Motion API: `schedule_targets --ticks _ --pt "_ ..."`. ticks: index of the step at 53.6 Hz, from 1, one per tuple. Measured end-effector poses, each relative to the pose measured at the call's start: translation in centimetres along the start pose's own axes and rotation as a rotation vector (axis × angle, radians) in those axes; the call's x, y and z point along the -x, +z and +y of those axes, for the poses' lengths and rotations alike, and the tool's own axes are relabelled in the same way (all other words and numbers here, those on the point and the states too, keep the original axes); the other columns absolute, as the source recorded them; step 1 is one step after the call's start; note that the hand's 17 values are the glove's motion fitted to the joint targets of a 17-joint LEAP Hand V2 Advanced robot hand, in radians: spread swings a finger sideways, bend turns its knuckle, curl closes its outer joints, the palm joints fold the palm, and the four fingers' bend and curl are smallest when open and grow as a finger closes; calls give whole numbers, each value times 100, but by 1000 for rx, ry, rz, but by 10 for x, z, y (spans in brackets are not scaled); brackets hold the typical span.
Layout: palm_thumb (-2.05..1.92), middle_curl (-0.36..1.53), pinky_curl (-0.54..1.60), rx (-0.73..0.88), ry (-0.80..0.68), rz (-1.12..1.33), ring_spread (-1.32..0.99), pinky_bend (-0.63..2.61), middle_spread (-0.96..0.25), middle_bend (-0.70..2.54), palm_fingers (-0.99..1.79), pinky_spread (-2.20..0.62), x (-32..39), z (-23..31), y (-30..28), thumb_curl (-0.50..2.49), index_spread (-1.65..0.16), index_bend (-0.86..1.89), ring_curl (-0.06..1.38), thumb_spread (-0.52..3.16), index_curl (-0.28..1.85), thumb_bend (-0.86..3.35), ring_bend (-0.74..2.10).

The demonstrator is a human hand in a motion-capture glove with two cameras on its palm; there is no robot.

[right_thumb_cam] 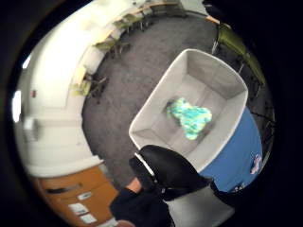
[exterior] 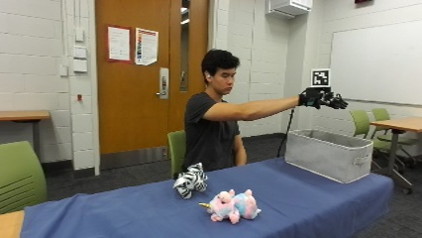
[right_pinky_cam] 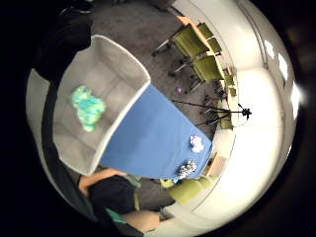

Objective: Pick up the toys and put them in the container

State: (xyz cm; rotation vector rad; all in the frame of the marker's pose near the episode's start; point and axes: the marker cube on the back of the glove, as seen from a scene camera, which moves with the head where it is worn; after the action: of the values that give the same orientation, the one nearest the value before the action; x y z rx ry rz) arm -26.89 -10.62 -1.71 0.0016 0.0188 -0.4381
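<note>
**Spread grip over the container, two toys left on the table**

Spread and holding nothing: that is how my right hand (exterior: 322,98) reads from the outside view, at the end of an outstretched arm, high above the grey container (exterior: 328,154). The container stands at the far end of the table (exterior: 131,213), which is covered in a blue cloth. Two toys are well apart from it, nearer the middle of the table: a zebra plush (exterior: 191,180) sitting upright and a pink unicorn plush (exterior: 232,206) lying on its side just in front of it. My bare hand is not visible.

From the little finger side of the palm, I look straight down into the container (right_pinky_cam: 129,64). A teal plush (right_pinky_cam: 88,107) lies on its floor, mottled green and blue, soft and lumpy, clear of the walls. The unicorn plush (right_pinky_cam: 197,143) and zebra plush (right_pinky_cam: 187,169) show small at the other end of the blue cloth.

From the thumb side, the teal plush (right_thumb_cam: 190,117) sits near the middle of the container (right_thumb_cam: 156,101), and a gloved finger (right_thumb_cam: 166,169) crosses in front of the near rim.

I judge one toy is delivered and two remain. To do the next step well, I would bring the hand back along the table, come down over the upright zebra from above, and close around its body rather than a leg, since these soft toys will sag and swing if caught by a limb.
</note>
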Motion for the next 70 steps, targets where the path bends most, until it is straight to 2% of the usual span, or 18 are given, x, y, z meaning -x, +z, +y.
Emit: schedule_targets --ticks 4,11,13,17,18,19,21,23,31,44,51,70 --pt "-10 47 40 -38 -13 72 -22 102 -6 37 -9 -20 -20 27 -8 50 -25 12 30 98 48 -9 74" --pt "-11 46 37 -73 50 153 -23 96 -7 37 -1 -18 -94 74 -20 42 -25 15 30 97 46 -9 75" --pt "-11 46 37 -74 -16 66 -24 96 -8 37 0 -18 -106 96 -27 40 -26 15 30 97 45 -10 75" --pt "-11 46 36 -69 -263 -151 -25 95 -9 37 1 -17 -129 146 -43 37 -26 16 30 96 44 -9 75" --pt "-11 46 36 -70 -244 -137 -25 94 -9 37 1 -17 -140 153 -44 36 -26 16 29 96 44 -9 75" --pt "-11 46 36 -72 -161 -82 -25 94 -9 37 2 -17 -154 158 -43 36 -26 16 29 96 44 -9 75" --pt "-11 45 35 -77 86 69 -25 93 -9 37 2 -17 -183 162 -40 34 -26 17 29 96 43 -9 75" --pt "-11 45 35 -78 240 143 -26 93 -10 37 3 -17 -210 173 -40 33 -26 17 29 96 43 -9 75" --pt "-12 45 34 -52 448 138 -27 89 -11 37 5 -16 -318 255 -44 29 -26 18 28 95 43 -9 74" --pt "-12 44 33 -31 600 110 -28 84 -11 36 7 -10 -401 328 4 24 -27 18 27 94 43 -9 71" --pt "-11 44 33 44 671 58 -29 83 -11 35 7 -8 -446 373 69 23 -26 19 26 93 43 -9 68" --pt "-11 42 34 159 747 -42 -29 84 -13 27 2 -3 -486 431 192 20 -27 19 23 93 45 -9 53"
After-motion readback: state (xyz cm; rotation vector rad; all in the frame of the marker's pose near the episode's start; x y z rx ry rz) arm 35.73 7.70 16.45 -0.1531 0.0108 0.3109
